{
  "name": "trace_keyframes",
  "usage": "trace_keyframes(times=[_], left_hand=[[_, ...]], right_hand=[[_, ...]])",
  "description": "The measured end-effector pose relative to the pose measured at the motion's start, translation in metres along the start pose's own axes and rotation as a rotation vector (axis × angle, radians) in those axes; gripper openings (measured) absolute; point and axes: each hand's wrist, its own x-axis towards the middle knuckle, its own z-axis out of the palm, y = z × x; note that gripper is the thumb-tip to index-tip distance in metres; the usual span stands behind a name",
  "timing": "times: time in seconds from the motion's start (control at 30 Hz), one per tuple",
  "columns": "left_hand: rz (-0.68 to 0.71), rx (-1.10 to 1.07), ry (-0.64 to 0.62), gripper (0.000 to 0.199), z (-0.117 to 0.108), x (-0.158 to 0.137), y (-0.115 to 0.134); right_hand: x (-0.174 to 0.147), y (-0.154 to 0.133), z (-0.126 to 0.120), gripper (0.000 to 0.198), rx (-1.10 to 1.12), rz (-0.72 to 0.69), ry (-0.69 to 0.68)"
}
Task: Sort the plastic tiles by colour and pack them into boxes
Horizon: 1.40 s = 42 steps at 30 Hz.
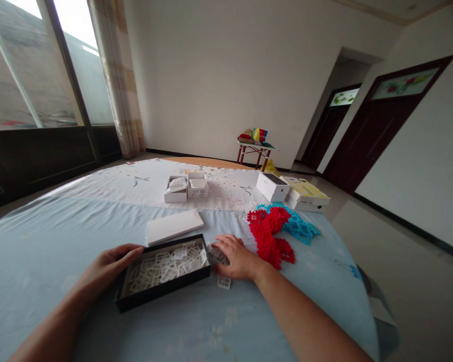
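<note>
**Hands at a tray of white lattice pieces**

On the light blue cloth-covered tabletop (41,251), the left hand (107,266) lies open, fingers extended against the left end of the shallow black rectangular tray (162,289), gripping nothing. The tray holds small white plastic lattice pieces (166,264). Just behind it lies a flat white rectangular lid (173,226). The right hand (234,256) rests palm down beside the tray's right end, fingers spread over a few loose white pieces (224,282). Further right sit a heap of red lattice pieces (270,236) and a heap of blue ones (300,226), touching.
</note>
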Motion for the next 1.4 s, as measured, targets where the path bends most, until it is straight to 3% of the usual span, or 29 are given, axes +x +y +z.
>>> trace_keyframes(times=[0.13,0.33,0.57,0.7,0.97,1.23,1.4], left_hand=[[-0.040,0.019,0.006,0.061,-0.002,0.002,-0.003],[-0.068,0.016,0.013,0.060,-0.010,0.015,-0.013],[-0.057,0.005,0.076,0.047,-0.020,0.030,-0.036],[-0.051,-0.004,0.079,0.039,-0.024,0.037,-0.046],[-0.066,-0.012,0.057,0.045,-0.013,0.021,-0.023],[-0.056,-0.009,-0.021,0.048,-0.010,0.012,-0.012],[-0.050,-0.013,-0.011,0.046,-0.007,0.008,-0.008]], right_hand=[[0.008,-0.003,0.004,0.074,-0.011,-0.016,-0.045],[0.006,-0.009,-0.003,0.060,-0.048,-0.079,-0.029],[-0.012,-0.018,-0.022,0.085,0.020,-0.093,-0.164],[-0.011,-0.017,-0.019,0.083,0.046,-0.083,-0.146],[-0.008,-0.013,-0.010,0.058,-0.021,-0.122,-0.040],[-0.009,-0.009,0.001,0.057,-0.133,-0.093,0.063],[-0.003,-0.011,0.005,0.044,-0.121,-0.085,0.110]])
